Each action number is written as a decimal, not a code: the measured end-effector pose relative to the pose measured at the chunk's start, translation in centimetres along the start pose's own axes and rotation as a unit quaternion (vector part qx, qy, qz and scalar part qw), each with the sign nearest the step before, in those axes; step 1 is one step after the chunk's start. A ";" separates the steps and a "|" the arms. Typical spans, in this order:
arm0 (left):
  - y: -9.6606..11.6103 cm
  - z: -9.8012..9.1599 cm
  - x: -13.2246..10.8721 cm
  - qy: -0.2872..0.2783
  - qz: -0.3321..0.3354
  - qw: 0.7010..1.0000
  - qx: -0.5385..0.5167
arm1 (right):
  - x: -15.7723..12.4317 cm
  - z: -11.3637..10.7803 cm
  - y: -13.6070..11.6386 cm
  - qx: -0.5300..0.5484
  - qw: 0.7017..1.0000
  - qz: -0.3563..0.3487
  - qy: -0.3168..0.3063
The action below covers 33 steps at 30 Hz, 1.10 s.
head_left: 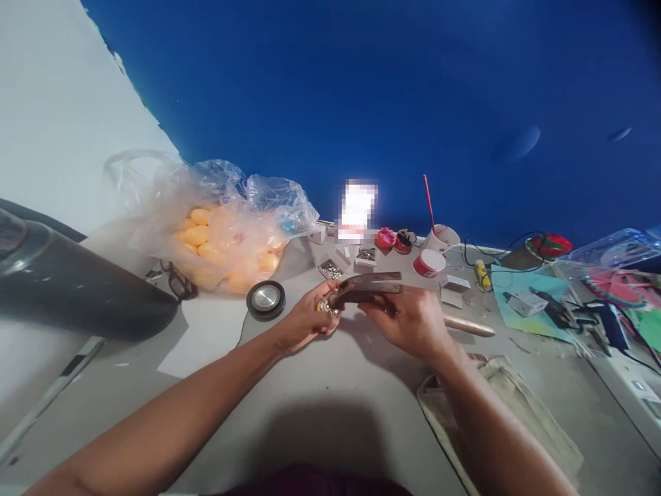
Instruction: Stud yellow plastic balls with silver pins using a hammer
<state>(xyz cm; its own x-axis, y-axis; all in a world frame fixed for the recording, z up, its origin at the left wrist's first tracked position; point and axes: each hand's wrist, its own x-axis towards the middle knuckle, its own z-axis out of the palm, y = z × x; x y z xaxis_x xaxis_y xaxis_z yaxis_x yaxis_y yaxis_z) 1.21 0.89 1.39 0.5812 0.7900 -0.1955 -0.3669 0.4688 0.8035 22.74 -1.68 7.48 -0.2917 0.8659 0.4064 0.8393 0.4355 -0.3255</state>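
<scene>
My right hand [413, 320] is closed round the wooden handle [467, 325] of a hammer. Its dark metal head [368, 286] points left, just above my left hand. My left hand [308, 317] pinches a small shiny metal piece [326, 307] between the fingertips, right under the hammer head. Both hands hover over the grey table [310, 406] near its middle.
A clear plastic bag of orange pieces [222, 238] lies at the back left, with a round black-rimmed disc [266, 299] beside it. Small boxes of metal bits [330, 269], red tubs [428, 262] and a cup with a red stick [438, 238] stand behind. Cloth lies by my right forearm.
</scene>
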 end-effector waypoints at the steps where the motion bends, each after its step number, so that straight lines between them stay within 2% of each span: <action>1: 0.1 -0.1 0.0 -0.012 -0.005 1.000 -0.027 | 0.1 0.0 0.2 -0.005 1.000 0.008 0.021; 3: 0.3 -0.5 0.0 -0.033 -0.015 0.996 -0.079 | 0.3 -0.2 0.9 -0.035 0.997 0.042 0.061; 5: 0.3 -0.9 0.0 -0.050 -0.029 0.992 -0.109 | 0.6 -0.5 1.9 -0.076 0.991 0.089 0.059; 8: 0.0 -1.4 0.1 -0.062 -0.041 0.991 -0.110 | 1.2 -0.9 3.7 -0.094 0.983 0.153 -0.030; 12: -0.5 -1.3 -0.1 -0.081 -0.025 0.994 -0.064 | 1.6 -0.9 5.4 -0.109 0.963 0.186 -0.163; 14: -0.6 -0.8 -0.3 -0.083 -0.011 0.996 -0.035 | 1.5 -0.5 5.9 -0.107 0.959 0.177 -0.192; 16: -0.2 0.1 -0.6 -0.055 -0.002 0.998 0.023 | 1.3 0.2 6.2 -0.091 0.960 0.162 -0.207; 18: 0.7 1.3 -1.1 -0.024 -0.010 0.988 0.150 | 1.1 0.9 6.5 -0.072 0.960 0.155 -0.221; 20: 2.1 2.4 -2.1 0.007 0.032 0.950 0.311 | 1.0 1.6 6.8 -0.058 0.956 0.156 -0.239; 22: 3.7 2.6 -3.5 0.007 0.097 0.875 0.474 | 0.9 2.0 7.1 -0.044 0.952 0.165 -0.256; 23: 4.5 2.3 -4.3 0.020 0.111 0.836 0.537 | 1.0 2.1 7.2 -0.039 0.950 0.167 -0.261; 25: 6.0 1.0 -6.0 0.097 0.106 0.765 0.627 | 1.0 2.3 7.4 -0.036 0.950 0.159 -0.264; 27: 7.2 -0.9 -7.2 0.173 0.071 0.714 0.675 | 1.1 2.4 7.6 -0.038 0.953 0.143 -0.263; 28: 7.6 -1.9 -7.6 0.195 0.053 0.705 0.680 | 1.1 2.4 7.6 -0.037 0.954 0.137 -0.263; 31: 7.9 -3.9 -7.9 0.208 -0.015 0.713 0.670 | 1.0 2.6 7.7 -0.033 0.953 0.138 -0.267; 33: 7.7 -4.7 -8.0 0.220 -0.017 0.710 0.669 | 1.0 2.6 7.8 -0.035 0.952 0.140 -0.269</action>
<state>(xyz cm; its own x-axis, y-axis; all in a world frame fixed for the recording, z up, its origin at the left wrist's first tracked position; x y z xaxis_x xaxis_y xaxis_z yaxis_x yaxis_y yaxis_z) -9.72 0.02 6.49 0.1827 0.9719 -0.1483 0.8308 -0.0719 0.5520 27.74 3.20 3.10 -0.2286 0.9546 -0.1912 0.9417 0.1670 -0.2921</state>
